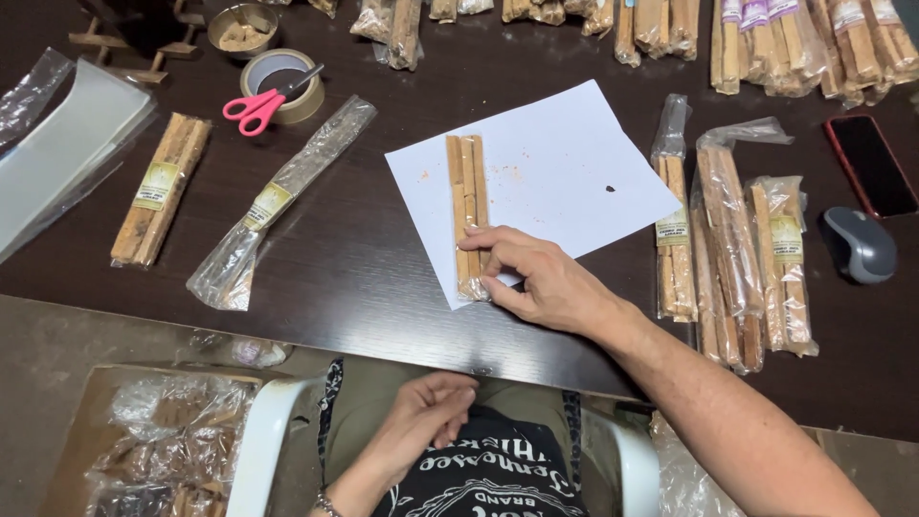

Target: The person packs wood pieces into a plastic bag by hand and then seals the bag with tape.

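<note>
While the right hand [536, 278] pinches the near end of a bundle of wooden sticks [468, 215] between thumb and fingertips, the left hand [421, 416] rests in the lap below the table's near edge, fingers loosely curled, holding nothing visible. Bundle lies lengthwise on a white paper sheet [565, 163] near the table's [364, 258] middle, its near end at the sheet's near corner. Left of sheet: a bagged stick pack [282, 196], then an unbagged labelled pack [161, 187]. Pink scissors [263, 103] sit on a tape roll [287, 84] toward the far edge. Right edge: more bagged packs [732, 239], grey mouse [859, 244], red-cased phone [871, 163].
</note>
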